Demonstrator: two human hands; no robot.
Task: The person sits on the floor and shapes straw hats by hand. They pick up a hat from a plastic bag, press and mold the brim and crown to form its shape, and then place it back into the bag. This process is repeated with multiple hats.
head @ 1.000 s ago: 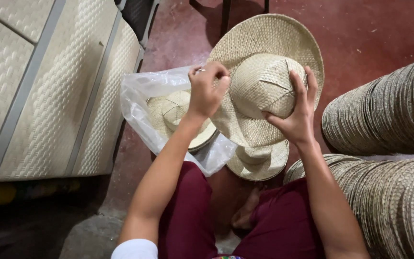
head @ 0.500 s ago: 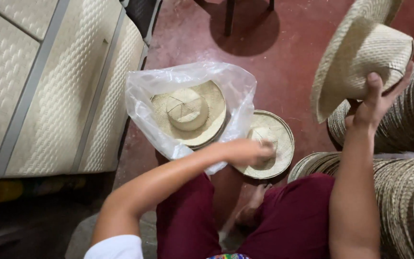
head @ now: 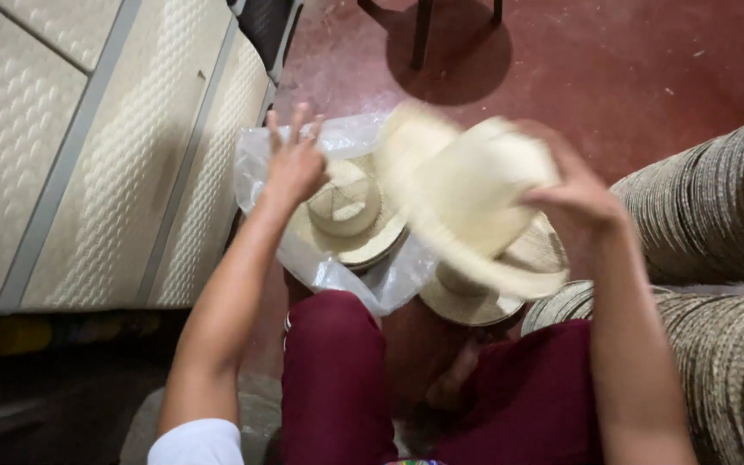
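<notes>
My right hand (head: 574,202) grips a pale straw hat (head: 467,194) by its crown; the hat is blurred with motion above the floor in front of my knees. My left hand (head: 294,159) is raised with fingers spread, holding nothing, just above a clear plastic bag (head: 260,164). Inside that bag lies a stack of straw hats (head: 346,215), crown up. Another straw hat (head: 467,297) lies on the floor under the held one, partly hidden by it.
Tall rolls of stacked straw hats (head: 708,207) lie on the right, one more (head: 734,362) nearer to me. A quilted white mattress (head: 88,146) fills the left. Chair legs (head: 424,34) stand on the red floor (head: 613,69) ahead. My legs wear maroon trousers (head: 337,379).
My right hand has swung the straw hat from far right back to the middle, over the floor hat. My left hand left the floor hat and rose, fingers spread, over the bag.
</notes>
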